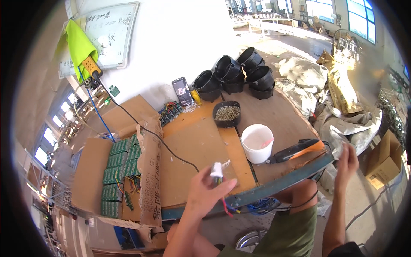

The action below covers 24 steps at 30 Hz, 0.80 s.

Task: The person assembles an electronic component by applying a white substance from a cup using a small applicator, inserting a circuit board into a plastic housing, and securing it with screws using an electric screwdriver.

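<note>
Above the front edge of the workbench (280, 180), my left hand (205, 191) is closed around a small white plastic part with wires (217, 170). Red, yellow and blue wire ends hang below the palm. My right hand (347, 165) is raised off the bench's right corner, fingers loosely apart, with nothing visible in it. Nearest to it lies an orange and black corded power tool (299, 150). A white bucket (257, 150) stands beside the tool's tip. Behind the bucket, a black bowl (217, 121) holds many small brass-coloured pieces.
An open carton (150, 175) with stacked green circuit boards (113, 190) stands at the left. Black pots (229, 70) and a phone (183, 91) are at the back. A dark cable (160, 138) crosses the bench. Sacks (306, 77) and another carton (383, 162) lie right.
</note>
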{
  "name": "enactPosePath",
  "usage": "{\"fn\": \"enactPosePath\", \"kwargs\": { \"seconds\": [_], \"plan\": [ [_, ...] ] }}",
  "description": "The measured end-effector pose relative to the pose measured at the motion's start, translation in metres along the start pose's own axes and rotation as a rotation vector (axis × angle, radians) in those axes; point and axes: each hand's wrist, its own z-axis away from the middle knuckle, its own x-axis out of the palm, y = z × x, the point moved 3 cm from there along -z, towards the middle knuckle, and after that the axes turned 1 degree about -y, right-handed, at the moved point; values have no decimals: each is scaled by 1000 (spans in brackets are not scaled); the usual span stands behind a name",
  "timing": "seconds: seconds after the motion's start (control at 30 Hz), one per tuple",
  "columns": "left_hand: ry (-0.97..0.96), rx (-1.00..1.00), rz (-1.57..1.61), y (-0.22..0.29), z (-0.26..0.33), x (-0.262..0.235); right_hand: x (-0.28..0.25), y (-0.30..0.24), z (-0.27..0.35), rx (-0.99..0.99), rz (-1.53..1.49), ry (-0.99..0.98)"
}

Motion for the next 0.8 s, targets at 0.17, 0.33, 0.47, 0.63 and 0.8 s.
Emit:
{"fn": "enactPosePath", "kwargs": {
  "seconds": [0.17, 0.33, 0.47, 0.63, 0.8],
  "plan": [
    [-186, -375, -199, -24, -21, -28, -126, 305, 23, 374, 619, -162],
    [-186, -354, -70, -44, -48, -40, -147, 469, 92, 447, 894, -685],
    [-217, -202, -84, -40, -56, -30, -106, 500, 121, 391, 921, -803],
    [-139, -314, 166, -40, -76, -21, -83, 528, 156, 201, 906, -1044],
    [-134, -510, 28, -61, -79, -30, -65, 546, 179, 259, 917, -1133]
  ]
}}
